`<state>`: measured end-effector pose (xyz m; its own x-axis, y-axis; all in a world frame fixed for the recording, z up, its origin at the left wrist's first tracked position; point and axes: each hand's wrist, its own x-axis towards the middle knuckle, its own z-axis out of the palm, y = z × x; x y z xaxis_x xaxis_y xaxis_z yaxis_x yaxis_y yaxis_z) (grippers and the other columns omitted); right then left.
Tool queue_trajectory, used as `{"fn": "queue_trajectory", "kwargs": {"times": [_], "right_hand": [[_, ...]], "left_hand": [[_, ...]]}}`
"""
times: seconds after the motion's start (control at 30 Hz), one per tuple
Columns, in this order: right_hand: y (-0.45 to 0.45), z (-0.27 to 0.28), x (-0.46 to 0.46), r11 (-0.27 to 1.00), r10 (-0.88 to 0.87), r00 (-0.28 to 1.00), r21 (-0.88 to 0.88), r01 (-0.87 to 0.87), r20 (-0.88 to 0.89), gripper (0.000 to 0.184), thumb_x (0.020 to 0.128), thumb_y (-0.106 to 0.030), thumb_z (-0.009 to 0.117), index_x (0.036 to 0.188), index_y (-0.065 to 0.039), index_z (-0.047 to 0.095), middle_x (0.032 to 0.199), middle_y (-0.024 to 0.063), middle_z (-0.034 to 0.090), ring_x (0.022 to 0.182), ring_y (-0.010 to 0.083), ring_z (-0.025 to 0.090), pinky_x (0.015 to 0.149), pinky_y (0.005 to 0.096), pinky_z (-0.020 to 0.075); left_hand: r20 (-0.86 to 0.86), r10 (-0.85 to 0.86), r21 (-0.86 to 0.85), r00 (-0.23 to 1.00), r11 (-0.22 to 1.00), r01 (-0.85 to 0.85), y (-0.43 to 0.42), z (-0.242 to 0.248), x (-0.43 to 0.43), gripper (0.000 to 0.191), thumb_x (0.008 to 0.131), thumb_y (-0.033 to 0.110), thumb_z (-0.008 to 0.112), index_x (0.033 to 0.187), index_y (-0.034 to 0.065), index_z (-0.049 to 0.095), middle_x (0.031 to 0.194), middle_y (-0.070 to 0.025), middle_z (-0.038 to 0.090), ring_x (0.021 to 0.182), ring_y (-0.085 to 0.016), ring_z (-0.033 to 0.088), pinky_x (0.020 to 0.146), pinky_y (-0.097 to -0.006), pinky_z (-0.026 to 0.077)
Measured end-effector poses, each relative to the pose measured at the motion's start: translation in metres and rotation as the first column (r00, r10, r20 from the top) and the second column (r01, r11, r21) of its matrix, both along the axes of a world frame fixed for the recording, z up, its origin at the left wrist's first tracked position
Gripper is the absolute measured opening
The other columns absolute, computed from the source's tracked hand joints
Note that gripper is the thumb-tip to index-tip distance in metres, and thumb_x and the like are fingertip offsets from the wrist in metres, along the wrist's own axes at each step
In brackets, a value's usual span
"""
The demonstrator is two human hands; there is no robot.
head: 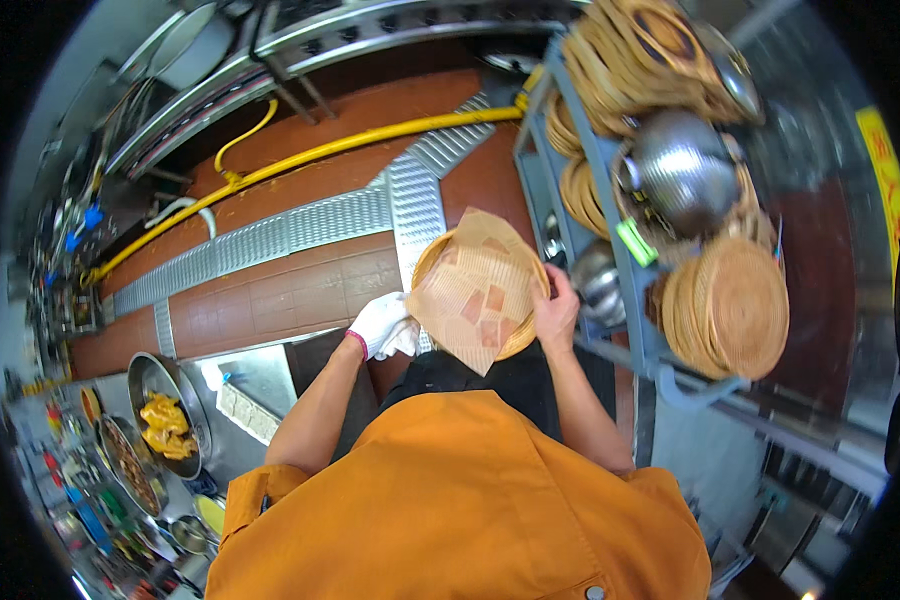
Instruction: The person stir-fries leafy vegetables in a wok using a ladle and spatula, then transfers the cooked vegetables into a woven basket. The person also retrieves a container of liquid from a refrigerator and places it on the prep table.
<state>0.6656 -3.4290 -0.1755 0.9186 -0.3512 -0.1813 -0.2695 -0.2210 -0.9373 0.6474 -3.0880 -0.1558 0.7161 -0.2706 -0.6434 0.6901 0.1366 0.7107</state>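
A round woven basket is held in front of my body, above the floor. Over its inside lies a translucent brown sheet of printed food paper, its corners sticking out past the rim. My left hand, in a white knit glove with a pink cuff edge, grips the left side where a paper corner overhangs; its fingertips are partly hidden. On the opposite side my bare right hand clasps the rim, thumb on top near the paper and fingers outside.
On my right stands a blue-grey shelf cart with stacked woven baskets and a hammered metal bowl. At left, a steel counter carries a metal basin of yellow poultry. A yellow pipe crosses low beyond metal floor plates.
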Motion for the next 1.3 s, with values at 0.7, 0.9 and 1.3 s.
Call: {"fn": "queue_trajectory", "kwargs": {"times": [0.7, 0.9, 1.3], "right_hand": [[0.350, 0.044, 0.345, 0.649, 0.707, 0.641, 0.087, -0.756, 0.298, 0.031, 0.102, -0.009, 0.072, 0.128, 0.007, 0.068, 0.115, 0.0122, 0.076, 0.098, 0.0164, 0.072, 0.089, 0.0308, 0.0575], [0.501, 0.067, 0.365, 0.427, 0.864, 0.432, 0.075, -0.901, 0.258, 0.028, 0.102, -0.010, 0.071, 0.125, 0.006, 0.070, 0.110, 0.0083, 0.075, 0.095, 0.0144, 0.068, 0.086, 0.0299, 0.0551], [0.768, 0.101, 0.344, 0.291, 0.934, 0.290, 0.024, -0.956, 0.210, 0.030, 0.102, -0.012, 0.070, 0.124, 0.007, 0.069, 0.107, 0.0108, 0.075, 0.095, 0.0165, 0.068, 0.087, 0.0321, 0.0549]], "left_hand": [[-0.061, 0.804, -0.085, 0.592, 0.587, -0.805, 0.146, 0.031, 0.091, 0.035, 0.103, 0.036, 0.069, 0.098, 0.0014, 0.071, 0.063, -0.0114, 0.068, 0.038, -0.019, 0.056, 0.034, -0.0328, 0.040], [-0.011, 0.940, -0.105, 0.342, 0.339, -0.935, 0.222, 0.034, 0.057, 0.045, 0.110, 0.038, 0.058, 0.084, 0.0018, 0.066, 0.062, -0.0121, 0.068, 0.034, -0.021, 0.055, 0.027, -0.0294, 0.035], [0.035, 0.955, -0.219, 0.294, 0.294, -0.930, 0.431, 0.056, 0.052, 0.063, 0.103, 0.058, 0.067, 0.114, -0.0036, 0.061, 0.060, -0.0111, 0.061, 0.044, -0.021, 0.061, 0.036, -0.0322, 0.045]]}}
